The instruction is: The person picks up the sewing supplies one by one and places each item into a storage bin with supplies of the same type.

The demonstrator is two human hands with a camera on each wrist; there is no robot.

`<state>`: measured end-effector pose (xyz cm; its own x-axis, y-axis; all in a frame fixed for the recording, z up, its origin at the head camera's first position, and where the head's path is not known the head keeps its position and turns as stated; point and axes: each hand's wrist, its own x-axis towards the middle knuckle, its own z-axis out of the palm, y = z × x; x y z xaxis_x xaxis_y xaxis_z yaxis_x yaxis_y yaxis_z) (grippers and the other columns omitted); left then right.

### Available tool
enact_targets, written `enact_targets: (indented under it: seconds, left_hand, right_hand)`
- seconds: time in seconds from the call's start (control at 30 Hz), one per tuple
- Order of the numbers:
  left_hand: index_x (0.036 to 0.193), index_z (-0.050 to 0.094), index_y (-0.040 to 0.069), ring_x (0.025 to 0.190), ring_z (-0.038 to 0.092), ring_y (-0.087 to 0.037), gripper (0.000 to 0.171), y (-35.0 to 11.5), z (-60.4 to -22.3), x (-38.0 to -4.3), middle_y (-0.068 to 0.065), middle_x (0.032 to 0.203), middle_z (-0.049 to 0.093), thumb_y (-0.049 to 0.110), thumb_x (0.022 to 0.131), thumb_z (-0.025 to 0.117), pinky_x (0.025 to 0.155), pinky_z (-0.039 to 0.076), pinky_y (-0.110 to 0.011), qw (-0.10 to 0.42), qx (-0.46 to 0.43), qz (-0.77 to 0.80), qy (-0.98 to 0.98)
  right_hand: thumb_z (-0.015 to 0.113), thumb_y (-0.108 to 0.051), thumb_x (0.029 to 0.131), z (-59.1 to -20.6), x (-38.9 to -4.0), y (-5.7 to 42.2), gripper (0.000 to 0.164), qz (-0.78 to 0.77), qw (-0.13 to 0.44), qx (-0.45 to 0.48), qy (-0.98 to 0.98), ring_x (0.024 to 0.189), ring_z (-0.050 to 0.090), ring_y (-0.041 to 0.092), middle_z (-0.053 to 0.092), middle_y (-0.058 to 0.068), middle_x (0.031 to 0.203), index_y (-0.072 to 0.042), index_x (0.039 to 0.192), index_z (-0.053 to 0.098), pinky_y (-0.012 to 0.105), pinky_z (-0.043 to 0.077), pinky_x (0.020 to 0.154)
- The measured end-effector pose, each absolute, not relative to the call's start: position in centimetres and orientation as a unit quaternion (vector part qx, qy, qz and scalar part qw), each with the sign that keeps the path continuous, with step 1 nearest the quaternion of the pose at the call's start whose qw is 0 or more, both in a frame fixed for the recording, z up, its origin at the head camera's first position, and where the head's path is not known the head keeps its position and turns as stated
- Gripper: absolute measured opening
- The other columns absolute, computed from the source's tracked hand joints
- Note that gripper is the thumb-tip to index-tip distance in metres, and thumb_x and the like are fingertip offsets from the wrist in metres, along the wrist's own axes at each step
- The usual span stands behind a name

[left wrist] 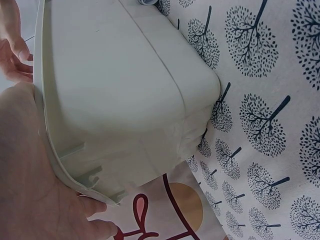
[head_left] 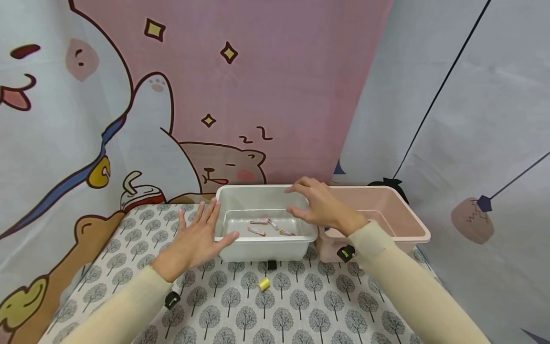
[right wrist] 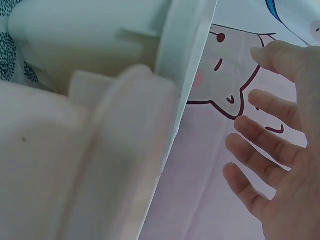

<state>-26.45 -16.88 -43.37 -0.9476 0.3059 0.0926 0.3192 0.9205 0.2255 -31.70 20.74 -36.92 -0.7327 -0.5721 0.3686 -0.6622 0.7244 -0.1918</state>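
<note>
A white plastic bin [head_left: 266, 248] stands on the cloth with several small pink-and-white sticks [head_left: 257, 231] on its floor. My left hand [head_left: 195, 243] rests at the bin's left rim, fingers spread and straight; in the left wrist view the same hand [left wrist: 45, 165] lies along that rim. Above the right end of the white bin, my right hand [head_left: 318, 203] hovers with loosely bent fingers. Nothing shows between those fingers in the right wrist view, where the hand [right wrist: 280, 140] is apart from the rim. Beside the white bin stands a pink bin [head_left: 412, 234], partly covered by my right forearm.
A small yellow cylinder [head_left: 264, 284] lies on the tree-print tablecloth [head_left: 232, 298] in front of the white bin. Close to the bin's front wall is a small black object [head_left: 272, 265]. A cartoon-print curtain [head_left: 292, 95] hangs behind both bins.
</note>
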Motion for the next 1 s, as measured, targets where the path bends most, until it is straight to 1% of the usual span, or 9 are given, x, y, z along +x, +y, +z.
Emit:
enact_targets:
  seconds: [0.17, 0.27, 0.43, 0.57, 0.67, 0.73, 0.87, 0.93, 1.0]
  left_hand:
    - [0.187, 0.005, 0.007, 0.184, 0.002, -0.046, 0.119, -16.9, -43.4, -26.5, -0.01, 0.197, -0.001, 0.093, 0.11, 0.031, 0.135, -0.017, -0.087, 0.029, -0.159, -0.117, -0.98]
    - [0.187, 0.005, 0.007, 0.184, 0.002, -0.046, 0.119, -16.9, -43.4, -26.5, -0.01, 0.197, -0.001, 0.093, 0.11, 0.031, 0.134, -0.017, -0.087, 0.029, -0.159, -0.116, -0.98]
    - [0.187, 0.005, 0.007, 0.184, 0.003, -0.046, 0.119, -16.8, -43.4, -26.5, -0.01, 0.197, -0.001, 0.093, 0.11, 0.031, 0.134, -0.017, -0.087, 0.03, -0.16, -0.115, -0.98]
    - [0.187, 0.006, 0.006, 0.184, 0.003, -0.046, 0.115, -16.8, -43.3, -26.5, -0.01, 0.197, 0.0, 0.088, 0.112, 0.037, 0.134, -0.016, -0.088, 0.03, -0.16, -0.117, -0.98]
    - [0.187, 0.007, 0.006, 0.184, 0.003, -0.046, 0.115, -16.8, -43.3, -26.4, -0.01, 0.197, 0.0, 0.087, 0.112, 0.038, 0.134, -0.016, -0.087, 0.03, -0.16, -0.117, -0.98]
    - [0.187, 0.007, 0.006, 0.184, 0.002, -0.046, 0.117, -16.8, -43.3, -26.4, -0.01, 0.197, -0.001, 0.091, 0.111, 0.035, 0.135, -0.016, -0.087, 0.029, -0.159, -0.117, -0.98]
    - [0.187, 0.006, 0.007, 0.184, 0.002, -0.045, 0.119, -16.7, -43.3, -26.3, -0.01, 0.197, -0.001, 0.093, 0.109, 0.032, 0.135, -0.017, -0.087, 0.028, -0.158, -0.12, -0.98]
    - [0.187, 0.005, 0.008, 0.184, 0.002, -0.045, 0.119, -16.7, -43.3, -26.3, -0.009, 0.197, -0.002, 0.094, 0.109, 0.032, 0.135, -0.017, -0.087, 0.027, -0.158, -0.12, -0.98]
    - [0.187, 0.004, 0.008, 0.184, 0.001, -0.046, 0.119, -16.7, -43.4, -26.3, -0.01, 0.197, -0.002, 0.094, 0.109, 0.031, 0.135, -0.017, -0.087, 0.025, -0.158, -0.121, -0.98]
  right_hand:
    - [0.09, -0.035, 0.103, -37.3, -30.6, 20.7, 0.049, 0.171, 0.15, 0.353, -0.908, 0.135, 0.074, 0.036, 0.077, 0.013, 0.143, -0.013, 0.145, 0.08, 0.057, 0.062, 0.12]
    - [0.09, -0.034, 0.102, -37.6, -30.0, 20.6, 0.048, 0.171, 0.163, 0.366, -0.9, 0.134, 0.075, 0.035, 0.077, 0.011, 0.142, -0.013, 0.145, 0.08, 0.055, 0.062, 0.119]
    - [0.091, -0.035, 0.101, -38.3, -29.0, 20.6, 0.049, 0.163, 0.182, 0.385, -0.89, 0.127, 0.078, 0.031, 0.079, 0.009, 0.139, -0.013, 0.143, 0.08, 0.052, 0.066, 0.113]
    - [0.092, -0.034, 0.1, -38.8, -28.3, 20.7, 0.048, 0.165, 0.193, 0.39, -0.885, 0.121, 0.078, 0.027, 0.08, 0.006, 0.136, -0.013, 0.142, 0.081, 0.049, 0.067, 0.107]
    - [0.094, -0.035, 0.099, -39.2, -27.5, 20.6, 0.049, 0.164, 0.2, 0.393, -0.882, 0.122, 0.078, 0.027, 0.08, 0.007, 0.136, -0.012, 0.141, 0.081, 0.048, 0.067, 0.107]
    - [0.094, -0.035, 0.098, -39.5, -27.1, 20.6, 0.051, 0.164, 0.204, 0.399, -0.879, 0.123, 0.078, 0.027, 0.08, 0.007, 0.136, -0.012, 0.142, 0.081, 0.048, 0.067, 0.109]
    - [0.094, -0.035, 0.099, -40.1, -26.2, 20.4, 0.051, 0.167, 0.204, 0.408, -0.874, 0.126, 0.078, 0.026, 0.08, 0.006, 0.137, -0.012, 0.143, 0.081, 0.046, 0.067, 0.112]
    - [0.094, -0.033, 0.099, -40.3, -25.8, 20.3, 0.049, 0.167, 0.212, 0.415, -0.869, 0.124, 0.079, 0.024, 0.08, 0.006, 0.135, -0.012, 0.141, 0.081, 0.045, 0.068, 0.11]
    - [0.095, -0.033, 0.098, -40.6, -25.5, 20.1, 0.047, 0.164, 0.222, 0.421, -0.864, 0.119, 0.08, 0.023, 0.081, 0.005, 0.132, -0.013, 0.139, 0.083, 0.043, 0.07, 0.105]
